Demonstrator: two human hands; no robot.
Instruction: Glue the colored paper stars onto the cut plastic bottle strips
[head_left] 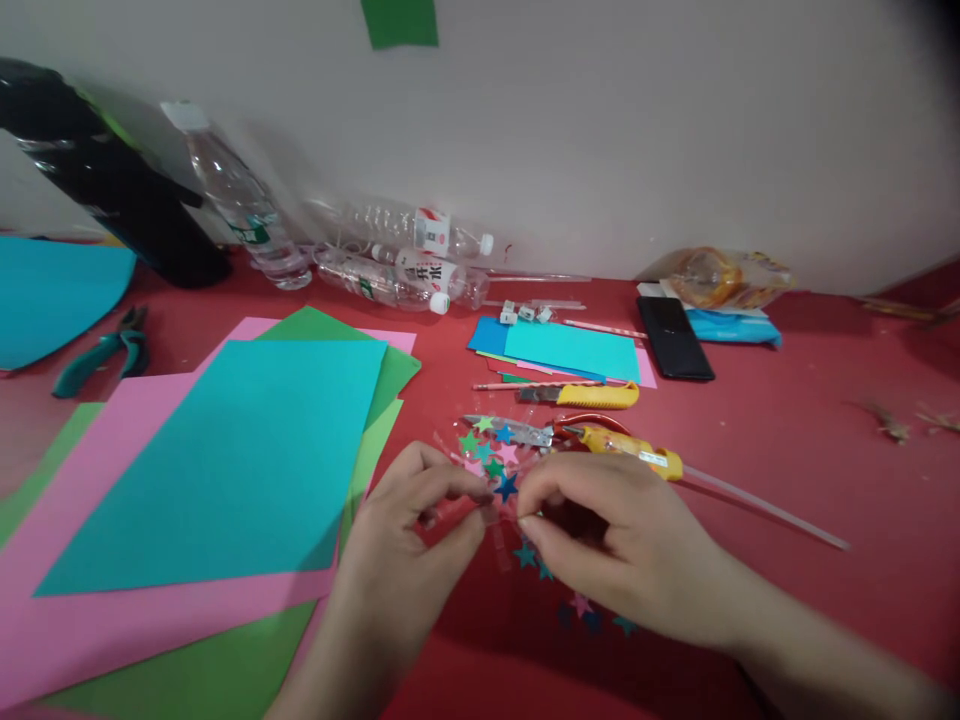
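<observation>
My left hand (431, 535) is closed in a pinch at the left edge of a clear plastic piece dotted with small coloured paper stars (495, 467). From the other side my right hand (622, 540) pinches its right edge, thumb and forefinger pressed together. A dark blue star (506, 487) shows between the fingertips. More loose stars (581, 604) in teal, pink and blue lie on the red table below my right hand. Just beyond the plastic piece are scissors (517, 430) with red handles and a yellow glue gun (630, 450) with a clear glue stick in it, partly hidden behind my right hand.
Coloured paper sheets (225, 460) cover the left, near pliers (112, 350). Plastic bottles (382, 275) lie by the wall; another bottle (240, 200) stands. Further right are a yellow cutter (596, 396), paper strips (574, 350) and a black phone (675, 338).
</observation>
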